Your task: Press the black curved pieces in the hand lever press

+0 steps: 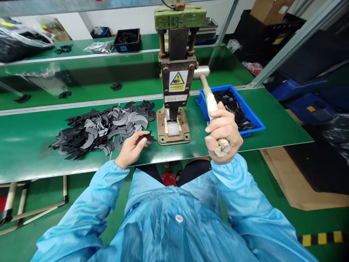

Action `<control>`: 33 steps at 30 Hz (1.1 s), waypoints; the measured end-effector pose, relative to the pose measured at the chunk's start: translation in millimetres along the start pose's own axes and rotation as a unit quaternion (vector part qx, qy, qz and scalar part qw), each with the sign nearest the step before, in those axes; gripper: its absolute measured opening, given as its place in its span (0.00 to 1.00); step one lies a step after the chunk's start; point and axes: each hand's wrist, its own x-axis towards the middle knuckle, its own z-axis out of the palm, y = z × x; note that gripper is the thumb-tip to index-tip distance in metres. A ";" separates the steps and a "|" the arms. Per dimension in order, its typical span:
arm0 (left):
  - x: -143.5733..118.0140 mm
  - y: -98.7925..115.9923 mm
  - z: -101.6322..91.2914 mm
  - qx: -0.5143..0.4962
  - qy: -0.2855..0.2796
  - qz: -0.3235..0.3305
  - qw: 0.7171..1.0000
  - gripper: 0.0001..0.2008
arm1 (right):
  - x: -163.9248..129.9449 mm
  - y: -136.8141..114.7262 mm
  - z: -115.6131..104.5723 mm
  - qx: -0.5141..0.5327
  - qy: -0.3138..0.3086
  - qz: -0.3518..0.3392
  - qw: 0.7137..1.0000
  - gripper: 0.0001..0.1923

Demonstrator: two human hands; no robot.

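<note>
Green-topped bench (32,153) carrying one hand press (176,72), one heap of black crescent pieces (103,127) too many to count and one blue bin (256,122) of more: right hand (223,133) clenched around the single lever (209,98), left hand (133,147) pinching one crescent piece (148,137) just left of the press base.

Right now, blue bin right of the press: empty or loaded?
Loaded. The blue bin holds a heap of black parts over most of its floor, beside the right hand on the lever.
</note>
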 end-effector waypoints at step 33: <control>148.9 3.8 57.6 -0.149 -0.112 -0.258 0.948 0.21 | -2.2 4.9 -2.2 -0.008 -0.010 -0.011 1.000 0.12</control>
